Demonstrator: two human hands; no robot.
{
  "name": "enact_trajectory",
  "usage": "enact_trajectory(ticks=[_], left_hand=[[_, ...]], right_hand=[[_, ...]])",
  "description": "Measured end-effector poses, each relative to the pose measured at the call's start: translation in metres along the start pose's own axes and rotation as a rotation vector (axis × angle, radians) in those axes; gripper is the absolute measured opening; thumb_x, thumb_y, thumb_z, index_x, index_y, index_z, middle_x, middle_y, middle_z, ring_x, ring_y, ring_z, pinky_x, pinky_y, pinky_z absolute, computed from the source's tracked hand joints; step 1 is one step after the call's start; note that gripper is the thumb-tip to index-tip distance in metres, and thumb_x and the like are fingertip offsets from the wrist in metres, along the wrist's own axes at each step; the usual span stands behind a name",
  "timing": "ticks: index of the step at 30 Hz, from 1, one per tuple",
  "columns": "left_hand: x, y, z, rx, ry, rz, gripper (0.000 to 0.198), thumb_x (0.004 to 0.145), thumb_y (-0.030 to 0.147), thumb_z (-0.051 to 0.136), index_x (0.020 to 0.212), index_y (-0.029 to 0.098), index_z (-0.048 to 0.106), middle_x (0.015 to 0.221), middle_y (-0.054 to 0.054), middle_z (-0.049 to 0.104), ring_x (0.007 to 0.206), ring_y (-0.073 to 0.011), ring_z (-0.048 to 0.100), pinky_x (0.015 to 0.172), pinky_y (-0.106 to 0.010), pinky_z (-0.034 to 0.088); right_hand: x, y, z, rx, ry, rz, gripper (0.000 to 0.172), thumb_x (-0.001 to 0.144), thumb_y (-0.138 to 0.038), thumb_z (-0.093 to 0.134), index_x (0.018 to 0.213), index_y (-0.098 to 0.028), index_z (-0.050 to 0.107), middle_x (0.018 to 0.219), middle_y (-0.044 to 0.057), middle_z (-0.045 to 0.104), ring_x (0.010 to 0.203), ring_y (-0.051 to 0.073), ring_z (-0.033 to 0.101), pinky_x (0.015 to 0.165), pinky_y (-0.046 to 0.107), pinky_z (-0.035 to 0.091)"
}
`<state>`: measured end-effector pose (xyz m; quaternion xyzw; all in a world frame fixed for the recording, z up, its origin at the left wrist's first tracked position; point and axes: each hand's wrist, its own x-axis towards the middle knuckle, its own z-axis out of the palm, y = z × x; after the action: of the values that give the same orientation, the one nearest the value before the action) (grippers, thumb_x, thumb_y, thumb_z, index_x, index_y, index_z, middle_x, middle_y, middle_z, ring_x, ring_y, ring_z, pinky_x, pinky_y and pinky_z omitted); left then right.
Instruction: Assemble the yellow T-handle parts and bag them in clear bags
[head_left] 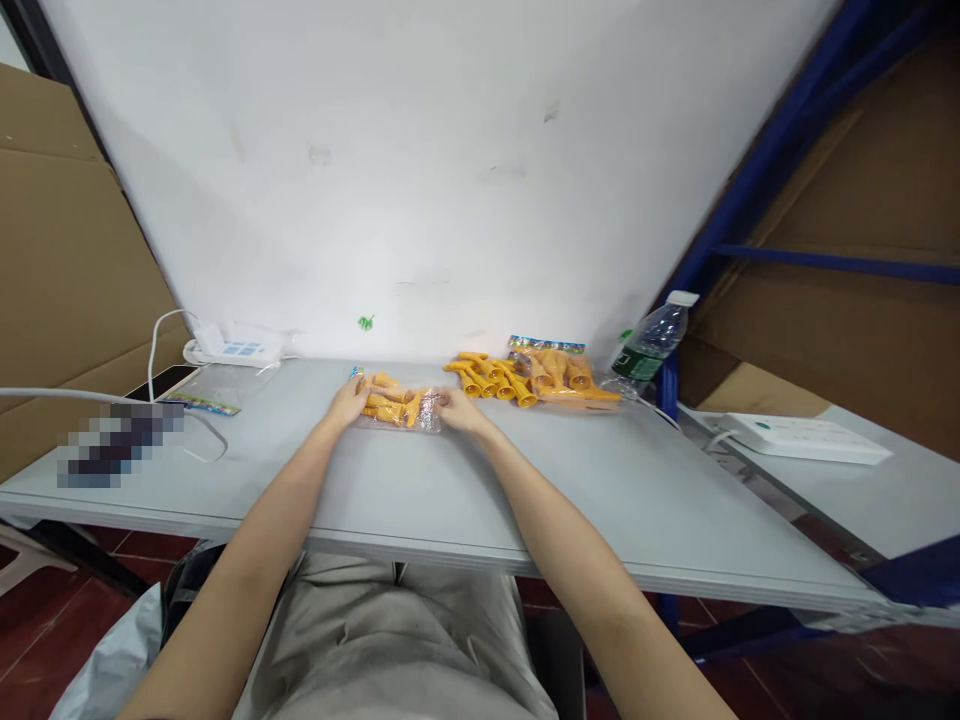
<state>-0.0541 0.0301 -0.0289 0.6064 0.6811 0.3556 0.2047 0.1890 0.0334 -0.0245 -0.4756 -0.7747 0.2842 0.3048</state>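
Observation:
A clear plastic bag (397,412) with several orange-yellow horn-shaped pieces inside lies on the grey table between my hands. My left hand (349,402) is closed on the bag's left end, by its coloured header. At the other end, my right hand (456,410) pinches the clear plastic. To the right sits a loose pile of the same yellow horn-shaped pieces (491,378), their round open ends facing me. Against that pile rests another filled bag (559,375) with a colourful header strip.
A water bottle (652,345) leans at the back right, near the blue frame (720,220). Back left are a white power strip (236,348), a flat clear bag (225,385), a phone (165,382) and white cables. Another white power strip (806,438) lies on the right-hand surface.

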Motion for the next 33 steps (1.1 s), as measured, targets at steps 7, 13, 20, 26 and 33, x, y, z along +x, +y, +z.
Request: enact_trajectory(ticks=[7, 13, 20, 26, 33], left_hand=[[0.002, -0.002, -0.007, 0.075, 0.047, 0.006, 0.046, 0.093, 0.019, 0.041, 0.137, 0.011, 0.049, 0.146, -0.014, 0.048, 0.135, -0.0215, 0.046, 0.114, -0.032, 0.032], [0.007, -0.012, -0.008, 0.14, 0.111, -0.02, 0.039, 0.095, 0.023, 0.036, 0.128, 0.011, 0.055, 0.136, -0.017, 0.058, 0.127, -0.0254, 0.054, 0.109, -0.038, 0.038], [0.009, -0.016, -0.007, 0.156, 0.129, -0.023, 0.037, 0.095, 0.023, 0.036, 0.126, 0.015, 0.055, 0.134, -0.014, 0.06, 0.125, -0.0235, 0.056, 0.107, -0.037, 0.04], [0.009, -0.016, -0.009, 0.168, 0.104, -0.024, 0.037, 0.096, 0.025, 0.036, 0.124, 0.013, 0.055, 0.133, -0.017, 0.06, 0.124, -0.0258, 0.056, 0.105, -0.039, 0.04], [0.009, -0.017, -0.007, 0.145, 0.119, -0.023, 0.036, 0.095, 0.023, 0.037, 0.124, 0.015, 0.056, 0.133, -0.014, 0.06, 0.124, -0.0237, 0.056, 0.106, -0.036, 0.04]], right_hand=[[-0.001, -0.005, -0.008, -0.156, 0.255, 0.104, 0.026, 0.086, -0.025, 0.049, 0.096, -0.02, 0.072, 0.097, 0.006, 0.072, 0.093, 0.023, 0.062, 0.093, 0.041, 0.04], [-0.005, 0.019, -0.014, -0.478, 0.43, 0.187, 0.038, 0.086, -0.017, 0.046, 0.118, -0.02, 0.066, 0.124, 0.015, 0.06, 0.118, 0.032, 0.048, 0.096, 0.047, 0.036], [-0.006, 0.01, -0.014, -0.553, 0.345, 0.231, 0.031, 0.089, -0.031, 0.048, 0.112, -0.018, 0.064, 0.115, 0.018, 0.058, 0.111, 0.034, 0.051, 0.094, 0.05, 0.035], [-0.004, 0.011, -0.01, -0.544, 0.357, 0.285, 0.035, 0.083, -0.025, 0.055, 0.116, -0.014, 0.054, 0.115, 0.02, 0.062, 0.112, 0.035, 0.054, 0.094, 0.049, 0.037], [0.002, 0.022, -0.015, -0.275, 0.606, 0.208, 0.03, 0.082, -0.027, 0.051, 0.11, -0.014, 0.051, 0.11, 0.017, 0.064, 0.103, 0.03, 0.058, 0.092, 0.044, 0.042]])
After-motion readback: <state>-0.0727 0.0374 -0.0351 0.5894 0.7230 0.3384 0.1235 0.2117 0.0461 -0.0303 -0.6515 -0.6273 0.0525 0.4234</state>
